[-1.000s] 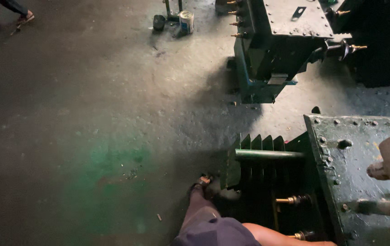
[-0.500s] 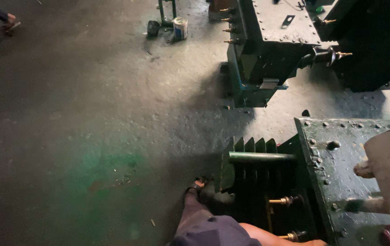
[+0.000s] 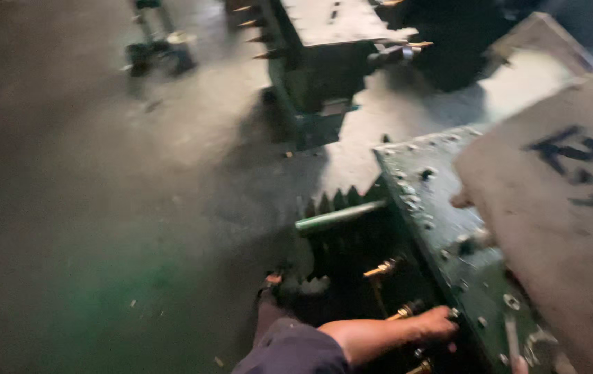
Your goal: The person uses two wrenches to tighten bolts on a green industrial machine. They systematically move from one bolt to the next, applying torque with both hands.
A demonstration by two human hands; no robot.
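A green metal transformer tank (image 3: 442, 228) with a bolted lid stands at the lower right. My left hand (image 3: 437, 322) reaches in from the bottom and rests against the lid's near edge, beside brass terminal studs (image 3: 383, 269); blur hides whether its fingers grip anything. A large grey board (image 3: 559, 228) with dark painted marks lies tilted over the lid. Only the fingertips of my right hand (image 3: 460, 201) show, curled round the board's left edge. A green pipe (image 3: 338, 216) runs along the finned side of the tank. My foot in a sandal (image 3: 272, 285) stands on the floor beside the fins.
A second green tank (image 3: 331, 62) with pointed fins and a side terminal stands at the top centre. Small cans and a stand (image 3: 158, 48) sit on the dark concrete floor at the top left. Green paint stains the floor (image 3: 123, 305) at the lower left.
The view has swung left and closer. The grey board now covers much more of the lid. My left hand, earlier out of sight, has reached up to the lid's edge by the brass studs.
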